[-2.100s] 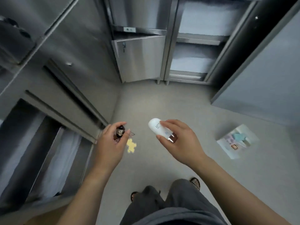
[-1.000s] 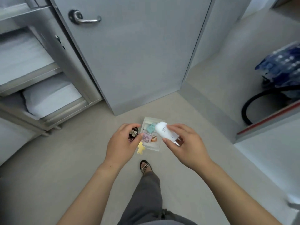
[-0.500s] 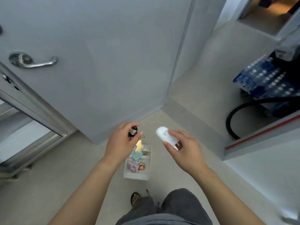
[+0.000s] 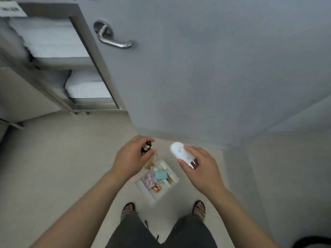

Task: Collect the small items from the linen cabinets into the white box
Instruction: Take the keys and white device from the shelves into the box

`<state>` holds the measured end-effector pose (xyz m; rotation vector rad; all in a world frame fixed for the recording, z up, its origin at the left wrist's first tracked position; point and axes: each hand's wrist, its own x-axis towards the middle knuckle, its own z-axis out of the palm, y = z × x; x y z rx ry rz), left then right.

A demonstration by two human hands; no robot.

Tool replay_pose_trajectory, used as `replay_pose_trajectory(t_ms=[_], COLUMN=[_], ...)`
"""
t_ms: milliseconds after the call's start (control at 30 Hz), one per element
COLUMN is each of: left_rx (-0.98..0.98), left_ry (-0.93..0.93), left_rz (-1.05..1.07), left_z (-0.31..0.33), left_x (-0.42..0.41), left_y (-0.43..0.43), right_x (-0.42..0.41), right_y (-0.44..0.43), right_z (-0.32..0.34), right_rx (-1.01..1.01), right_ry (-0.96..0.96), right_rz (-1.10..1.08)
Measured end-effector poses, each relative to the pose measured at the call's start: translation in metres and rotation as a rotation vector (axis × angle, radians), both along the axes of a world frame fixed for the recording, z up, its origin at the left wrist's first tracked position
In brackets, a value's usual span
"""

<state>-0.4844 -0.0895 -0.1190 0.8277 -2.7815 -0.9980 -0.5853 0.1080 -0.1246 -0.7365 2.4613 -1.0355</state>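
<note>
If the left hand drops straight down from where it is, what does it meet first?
Likely the near corner of the white box on the floor; the left hand with its keychain seems above that edge, though depth is unclear.

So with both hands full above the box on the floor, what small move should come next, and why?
Probably lower both hands and release: the left hand pinches a small black keychain, the right hand grips a white oval tube, and the white rectangular box lies open right beneath them.
</note>
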Motion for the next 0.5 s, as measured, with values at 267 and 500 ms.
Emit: replay_pose_trajectory(t_ms=[267, 500], left_rx=[-0.002, 0.023], left_ry=[-0.063, -0.143], left_rz=[0.252, 0.306], left_z=[-0.029, -0.102], left_x=[-0.008, 0.022], left_y=[0.019, 0.01], right_x=[-0.063, -0.038], right_y=[-0.005, -0.018], right_z=[-0.039, -0.115], right_rx=[0.065, 0.057], right_ry=[-0.019, -0.081], right_rz=[0.299, 0.328])
